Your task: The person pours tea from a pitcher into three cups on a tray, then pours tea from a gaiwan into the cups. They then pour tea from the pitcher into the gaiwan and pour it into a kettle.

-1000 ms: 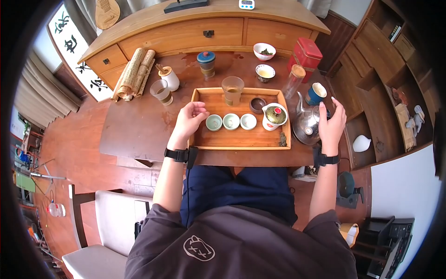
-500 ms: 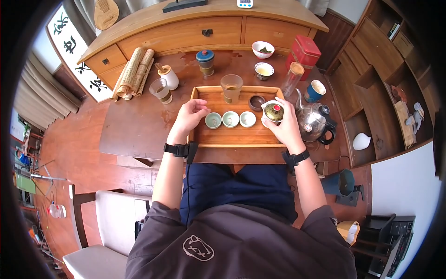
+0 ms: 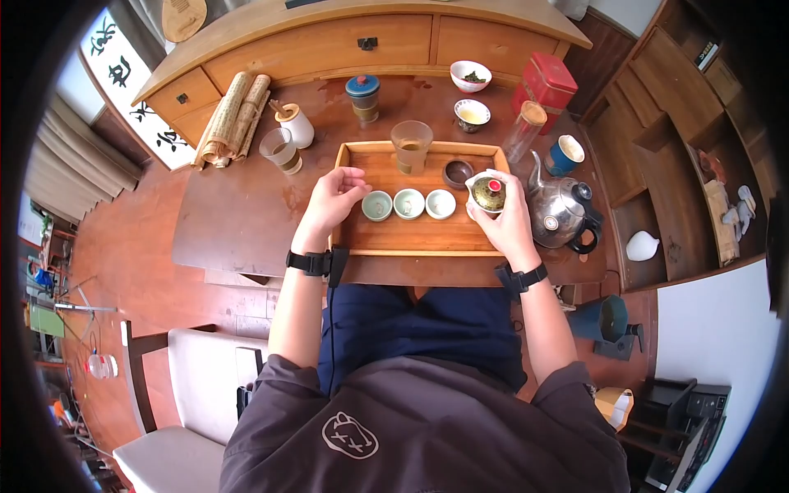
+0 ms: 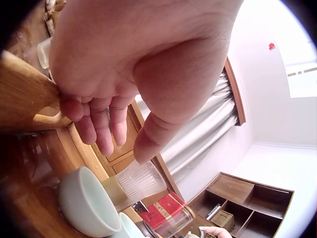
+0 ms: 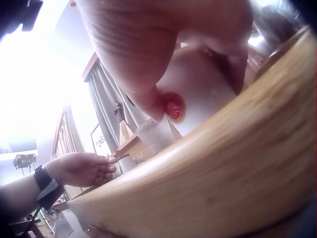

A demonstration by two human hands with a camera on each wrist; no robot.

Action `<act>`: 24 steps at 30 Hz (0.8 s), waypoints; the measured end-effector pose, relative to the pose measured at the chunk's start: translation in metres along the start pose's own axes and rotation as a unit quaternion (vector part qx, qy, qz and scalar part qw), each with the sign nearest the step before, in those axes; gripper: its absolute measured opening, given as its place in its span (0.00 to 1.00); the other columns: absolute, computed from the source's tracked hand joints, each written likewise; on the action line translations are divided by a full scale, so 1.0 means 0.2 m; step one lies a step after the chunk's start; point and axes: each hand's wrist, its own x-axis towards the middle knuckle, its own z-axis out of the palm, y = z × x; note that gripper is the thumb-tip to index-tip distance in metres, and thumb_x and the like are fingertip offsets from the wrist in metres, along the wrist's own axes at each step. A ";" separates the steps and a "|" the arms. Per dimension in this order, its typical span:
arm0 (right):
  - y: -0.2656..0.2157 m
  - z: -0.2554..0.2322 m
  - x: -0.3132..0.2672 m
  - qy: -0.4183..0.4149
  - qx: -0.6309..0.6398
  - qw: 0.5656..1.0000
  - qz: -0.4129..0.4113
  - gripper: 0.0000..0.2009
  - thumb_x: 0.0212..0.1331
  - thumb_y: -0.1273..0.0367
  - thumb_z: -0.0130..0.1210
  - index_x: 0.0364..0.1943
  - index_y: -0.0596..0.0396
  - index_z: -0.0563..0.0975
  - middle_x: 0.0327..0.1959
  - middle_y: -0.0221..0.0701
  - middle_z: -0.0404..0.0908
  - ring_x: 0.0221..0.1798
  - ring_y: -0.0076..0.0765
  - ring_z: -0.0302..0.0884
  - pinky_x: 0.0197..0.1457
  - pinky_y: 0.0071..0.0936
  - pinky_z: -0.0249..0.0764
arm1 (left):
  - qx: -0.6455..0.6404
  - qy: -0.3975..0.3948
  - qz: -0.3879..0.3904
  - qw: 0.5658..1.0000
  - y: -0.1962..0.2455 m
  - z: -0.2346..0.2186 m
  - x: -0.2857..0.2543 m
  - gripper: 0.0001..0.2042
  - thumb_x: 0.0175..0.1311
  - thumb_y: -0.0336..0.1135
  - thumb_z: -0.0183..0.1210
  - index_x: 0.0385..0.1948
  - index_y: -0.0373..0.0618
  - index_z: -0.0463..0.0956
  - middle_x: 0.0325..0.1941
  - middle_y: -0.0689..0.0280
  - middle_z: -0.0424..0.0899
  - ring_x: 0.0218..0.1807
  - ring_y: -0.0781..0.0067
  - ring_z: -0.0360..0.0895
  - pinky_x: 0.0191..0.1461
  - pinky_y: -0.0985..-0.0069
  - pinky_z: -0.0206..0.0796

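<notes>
White with a dark lid (image 3: 483, 198) and red knob, the small pot (image 5: 200, 91) is at the right end of the wooden tray (image 3: 411, 241), near the last of three pale green cups (image 3: 408, 204). The right hand (image 3: 513, 218) grips it by the sides; whether its base touches the tray is hidden. The left hand (image 3: 333, 200) holds nothing, fingers loosely bent beside the nearest cup. The step in hand seems to be securing the pot; moving it would call for a firm hold, a seated lid and clearance from the cups. The dark brown tabletop (image 3: 230, 201) shows wet-looking patches and carries a metal kettle (image 3: 563, 214) just right of the tray. A drawer cabinet (image 3: 320, 51) lies beyond, open shelves (image 3: 670, 197) right, a pale chair (image 3: 209, 382) left.
</notes>
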 end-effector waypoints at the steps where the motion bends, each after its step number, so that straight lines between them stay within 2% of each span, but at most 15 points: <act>1: -0.01 0.00 0.00 -0.002 0.002 1.000 0.000 0.31 0.57 0.69 0.74 0.63 0.55 0.69 0.60 0.44 0.76 0.63 0.53 0.79 0.66 0.42 0.77 | 0.000 -0.001 0.001 1.000 0.00 0.00 0.00 0.16 0.65 0.28 0.69 0.53 0.35 0.80 0.44 0.67 0.85 0.47 0.78 0.81 0.55 0.78 0.76; 6: -0.03 -0.01 0.00 0.005 0.007 1.000 -0.001 0.28 0.56 0.68 0.75 0.57 0.55 0.71 0.59 0.44 0.78 0.61 0.52 0.80 0.64 0.42 0.78 | -0.001 -0.002 -0.006 1.000 0.01 0.00 -0.01 0.16 0.65 0.28 0.69 0.53 0.36 0.80 0.44 0.67 0.85 0.47 0.78 0.80 0.55 0.78 0.75; 16: -0.01 0.02 -0.02 -0.003 -0.002 1.000 -0.015 0.29 0.56 0.67 0.76 0.57 0.56 0.70 0.59 0.45 0.78 0.61 0.56 0.79 0.65 0.43 0.77 | -0.020 -0.001 -0.004 1.000 0.00 -0.01 0.00 0.16 0.65 0.27 0.69 0.53 0.35 0.80 0.43 0.67 0.85 0.47 0.79 0.81 0.55 0.79 0.75; 19: -0.05 0.01 -0.02 -0.014 -0.009 1.000 0.000 0.30 0.56 0.67 0.76 0.58 0.56 0.70 0.61 0.47 0.76 0.64 0.56 0.78 0.67 0.44 0.76 | -0.031 -0.004 -0.010 0.999 0.02 -0.01 -0.01 0.16 0.66 0.27 0.69 0.53 0.35 0.80 0.43 0.67 0.85 0.47 0.79 0.81 0.55 0.79 0.75; 24: -0.01 0.04 -0.05 0.025 -0.013 1.000 -0.005 0.31 0.57 0.67 0.76 0.60 0.57 0.69 0.66 0.51 0.72 0.70 0.55 0.73 0.72 0.44 0.72 | -0.030 -0.003 -0.022 0.999 0.04 -0.01 -0.02 0.15 0.66 0.27 0.68 0.53 0.35 0.80 0.44 0.67 0.85 0.47 0.78 0.81 0.55 0.78 0.75</act>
